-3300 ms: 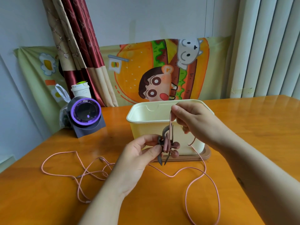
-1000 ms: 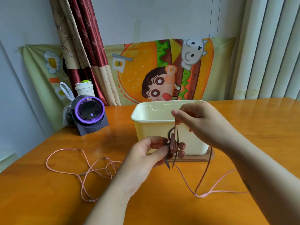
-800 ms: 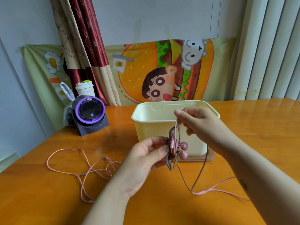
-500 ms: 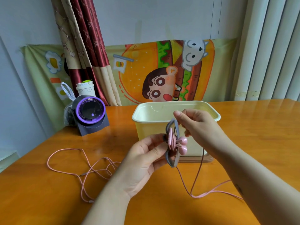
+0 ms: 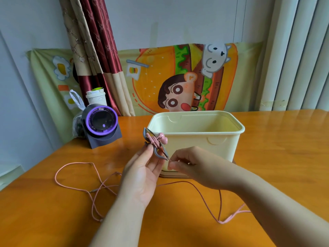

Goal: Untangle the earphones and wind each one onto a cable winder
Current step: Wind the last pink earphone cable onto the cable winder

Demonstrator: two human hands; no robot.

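Observation:
My left hand (image 5: 142, 168) holds a grey cable winder (image 5: 157, 152) upright between thumb and fingers, in front of the cream bin. Pink cord is wrapped around the winder's middle, and two pink earbuds (image 5: 162, 138) stick out near its top. My right hand (image 5: 194, 165) pinches the pink cable just under the winder's lower tip. From there the cable (image 5: 210, 202) droops onto the table and loops to the right. A second pink earphone cable (image 5: 96, 186) lies in a loose tangle on the table at the left.
A cream plastic bin (image 5: 195, 134) stands on a brown lid behind my hands. At the back left sit a small purple-ringed fan (image 5: 102, 123), a paper cup (image 5: 96, 97) and a plastic bag. The orange wooden table (image 5: 284, 148) extends to the right.
My right hand dropped from above the winder to below it, carrying the cable down around it. My left hand tilted and raised the winder. The loose cable on the right has shortened.

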